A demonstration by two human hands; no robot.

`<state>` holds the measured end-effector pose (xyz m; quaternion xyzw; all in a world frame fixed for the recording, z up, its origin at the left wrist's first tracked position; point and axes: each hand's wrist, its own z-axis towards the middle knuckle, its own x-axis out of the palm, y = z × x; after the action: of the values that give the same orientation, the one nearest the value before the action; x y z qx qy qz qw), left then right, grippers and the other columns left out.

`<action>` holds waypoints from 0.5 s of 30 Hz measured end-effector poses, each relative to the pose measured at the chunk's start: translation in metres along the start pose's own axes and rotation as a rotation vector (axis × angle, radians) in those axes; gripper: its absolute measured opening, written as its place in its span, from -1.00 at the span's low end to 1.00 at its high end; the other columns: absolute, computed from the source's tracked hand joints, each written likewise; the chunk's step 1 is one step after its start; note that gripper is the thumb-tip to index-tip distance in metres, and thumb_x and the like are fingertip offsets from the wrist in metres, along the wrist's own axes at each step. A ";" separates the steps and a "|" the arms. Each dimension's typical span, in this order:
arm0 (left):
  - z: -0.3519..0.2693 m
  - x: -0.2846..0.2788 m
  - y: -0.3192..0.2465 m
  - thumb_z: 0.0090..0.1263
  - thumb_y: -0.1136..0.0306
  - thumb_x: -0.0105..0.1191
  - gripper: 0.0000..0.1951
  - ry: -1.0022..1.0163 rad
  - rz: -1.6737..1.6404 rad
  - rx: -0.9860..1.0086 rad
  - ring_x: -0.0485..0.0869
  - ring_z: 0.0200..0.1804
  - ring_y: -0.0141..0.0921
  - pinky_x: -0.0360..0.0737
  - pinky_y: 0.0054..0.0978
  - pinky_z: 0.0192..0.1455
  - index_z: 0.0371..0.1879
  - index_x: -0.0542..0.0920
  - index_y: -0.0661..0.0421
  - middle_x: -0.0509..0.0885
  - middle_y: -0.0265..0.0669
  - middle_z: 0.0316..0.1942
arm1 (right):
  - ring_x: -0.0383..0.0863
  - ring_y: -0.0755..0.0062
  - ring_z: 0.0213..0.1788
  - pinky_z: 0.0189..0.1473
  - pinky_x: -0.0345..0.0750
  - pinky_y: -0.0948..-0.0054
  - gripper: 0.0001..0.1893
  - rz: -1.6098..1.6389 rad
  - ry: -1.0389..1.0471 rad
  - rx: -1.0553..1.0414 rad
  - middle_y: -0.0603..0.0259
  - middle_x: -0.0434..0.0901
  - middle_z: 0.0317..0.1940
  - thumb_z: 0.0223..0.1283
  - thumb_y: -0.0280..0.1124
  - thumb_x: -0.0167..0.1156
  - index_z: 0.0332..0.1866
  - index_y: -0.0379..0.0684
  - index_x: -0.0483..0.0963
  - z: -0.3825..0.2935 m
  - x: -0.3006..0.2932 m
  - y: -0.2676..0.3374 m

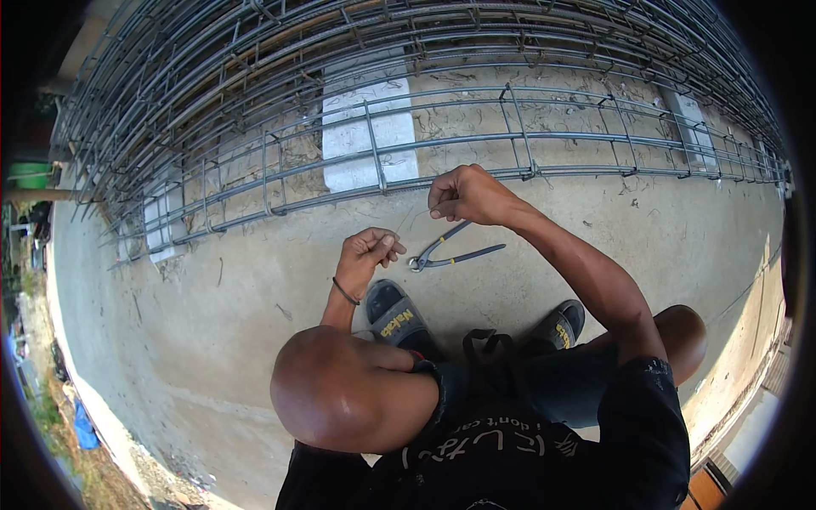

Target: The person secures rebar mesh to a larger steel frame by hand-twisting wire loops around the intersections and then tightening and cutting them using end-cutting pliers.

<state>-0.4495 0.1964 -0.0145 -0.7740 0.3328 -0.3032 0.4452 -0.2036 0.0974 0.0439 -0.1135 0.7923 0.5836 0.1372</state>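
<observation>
Pieces of thin tie wire [404,220] run between my two hands, held just above the concrete floor. My left hand [371,250], with a dark band on the wrist, pinches wire between thumb and fingers. Higher and to the right, my right hand [460,193] grips wire with its fingertips, close to the lowest bar of a rebar cage [446,180]. A pair of end-cutting nippers [473,255] with dark handles and yellow bands lies spread on the floor below my right hand; part of one handle is hidden by that hand.
More rebar cages [268,57] are stacked behind the near one. Pale blocks [370,127] sit beneath the steel. Wire scraps [284,311] litter the concrete floor [210,319]. My sandalled feet [392,312] are close to the nippers. A blue cloth or sheet [85,426] lies far left.
</observation>
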 end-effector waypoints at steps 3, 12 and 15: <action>-0.003 0.009 -0.001 0.44 0.39 0.09 -0.86 -0.082 -0.151 0.019 0.61 -0.38 -0.48 0.53 -0.55 -0.24 -0.20 0.58 0.23 0.72 -0.10 -0.29 | 0.61 0.55 -0.50 -0.45 0.51 0.52 -0.91 0.197 -0.174 0.053 0.25 0.64 -0.55 0.03 -0.52 0.36 -0.36 -0.28 0.62 0.003 -0.002 -0.003; 0.008 0.030 0.001 0.42 0.41 0.12 -0.81 -0.250 -0.468 0.203 0.62 -0.23 -0.43 0.60 -0.48 -0.09 -0.11 0.61 0.24 0.67 -0.21 -0.21 | 0.45 0.67 -0.50 -0.44 0.42 0.61 -0.83 0.684 -0.237 0.199 0.37 0.59 -0.49 0.10 -0.40 0.40 -0.32 -0.26 0.61 0.002 0.075 -0.009; 0.011 0.033 0.002 0.41 0.44 0.12 -0.82 -0.295 -0.508 0.240 0.62 -0.23 -0.44 0.60 -0.51 -0.09 -0.10 0.61 0.26 0.67 -0.22 -0.22 | 0.56 0.62 -0.41 -0.33 0.51 0.58 -0.81 0.821 -0.183 0.306 0.30 0.64 -0.42 0.15 -0.36 0.38 -0.28 -0.23 0.56 0.000 0.086 -0.019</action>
<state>-0.4217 0.1754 -0.0152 -0.8099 0.0221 -0.3263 0.4870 -0.2779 0.0899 -0.0036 0.2842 0.8335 0.4733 -0.0209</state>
